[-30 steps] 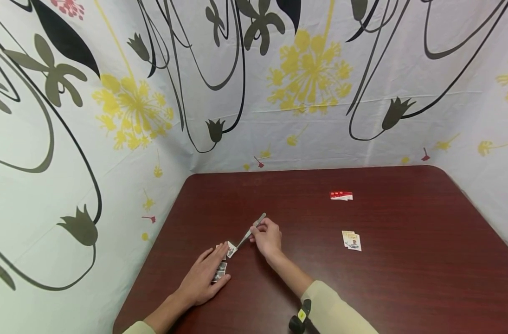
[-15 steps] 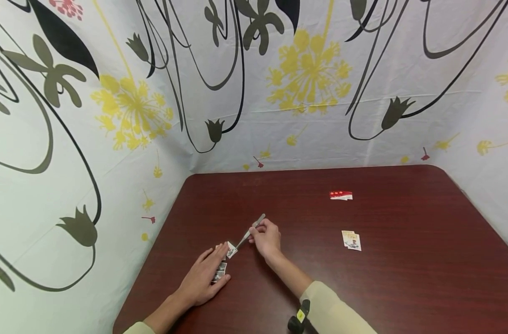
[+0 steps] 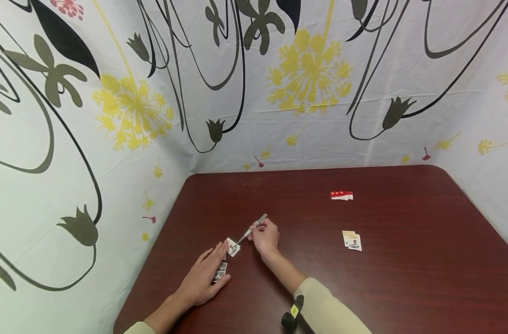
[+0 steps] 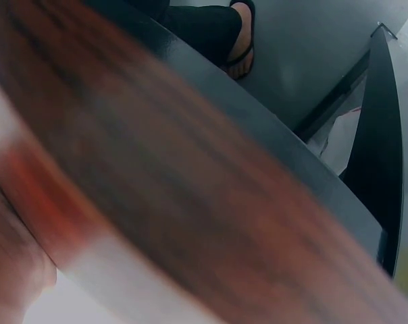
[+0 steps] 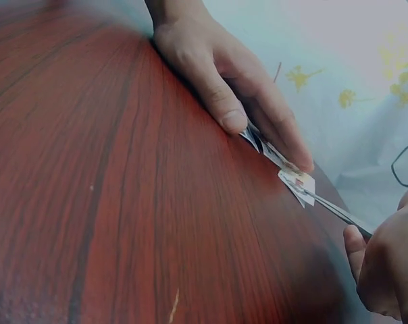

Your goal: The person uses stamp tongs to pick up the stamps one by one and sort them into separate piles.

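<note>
My right hand [image 3: 265, 237] pinches slim metal tweezers [image 3: 252, 231] between thumb and fingers. Their tips reach a small pale printed stamp [image 3: 233, 248], which lies by the left fingertips. In the right wrist view, the tweezers [image 5: 336, 211] touch this stamp [image 5: 300, 187], and a corner of another piece shows under it. Flat on the table, my left hand [image 3: 203, 278] rests over several small stamps with its fingers stretched out. Dark-printed stamps [image 3: 220, 272] show between its thumb and forefinger; the rest of them are hidden under the hand.
Two overlapping pale stamps [image 3: 352, 240] lie to the right on the dark red-brown table [image 3: 304, 208]. Farther back is a small group of red and white pieces [image 3: 341, 195]. A flower-patterned cloth [image 3: 254, 106] hangs behind. The left wrist view mostly shows a blurred table edge [image 4: 190, 162].
The stamp at the tweezers has shifted slightly away from me and to the right, and shows more. The tweezer tips now lie over its face. My right forearm moved slightly left; the left hand stayed.
</note>
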The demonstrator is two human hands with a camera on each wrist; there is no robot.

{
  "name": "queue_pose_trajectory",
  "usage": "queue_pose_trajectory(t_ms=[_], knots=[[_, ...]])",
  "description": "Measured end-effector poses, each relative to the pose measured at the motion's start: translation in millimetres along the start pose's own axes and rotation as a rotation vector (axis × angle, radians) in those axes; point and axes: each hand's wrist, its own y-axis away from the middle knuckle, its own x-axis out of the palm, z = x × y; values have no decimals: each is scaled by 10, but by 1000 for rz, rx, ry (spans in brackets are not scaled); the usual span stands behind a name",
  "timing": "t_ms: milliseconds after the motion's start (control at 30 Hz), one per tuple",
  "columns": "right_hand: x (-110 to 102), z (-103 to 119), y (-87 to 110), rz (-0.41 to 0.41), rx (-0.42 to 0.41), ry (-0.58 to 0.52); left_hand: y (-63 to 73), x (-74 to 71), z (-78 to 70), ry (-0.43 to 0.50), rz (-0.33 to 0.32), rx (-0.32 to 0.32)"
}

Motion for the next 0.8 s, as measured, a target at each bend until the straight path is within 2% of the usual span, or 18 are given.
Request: queue_pose_trajectory(t_ms=[133, 300, 600, 800], knots=[[-41, -3, -16, -38, 4, 11, -5, -8, -17, 6, 9, -3], [-64, -6, -9, -51, 16, 12, 1, -9, -21, -2, -9, 22], [-114, -15, 62, 13, 66, -3, 7, 15, 1, -19, -25, 40], [-123, -16, 74, 41, 66, -24, -7, 7, -2, -26, -18, 41]])
